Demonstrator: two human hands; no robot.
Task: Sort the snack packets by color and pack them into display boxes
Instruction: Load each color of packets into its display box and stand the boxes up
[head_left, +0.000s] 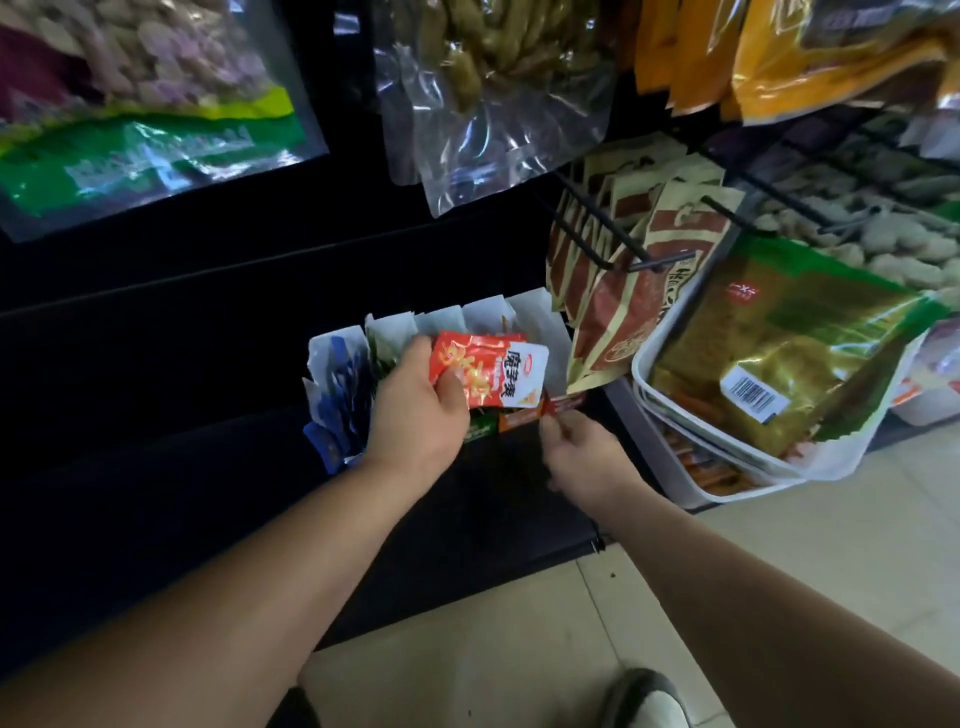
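My left hand (415, 410) grips a stack of red and white snack packets (493, 371) above a row of white display boxes (535, 312) on a dark shelf. The leftmost box holds blue packets (337, 395), and green packets (382, 358) show in the box beside it. My right hand (576, 447) pinches a small red packet (563, 402) at the front of the right-hand boxes, next to green (478, 431) and orange (514, 418) box fronts.
A white basket (670, 410) with a gold-green bag (779, 353) stands to the right. Brown and red pouches (623, 291) hang on black hooks above it. Large clear bags of snacks hang overhead. A tiled floor and my shoe (644, 696) lie below.
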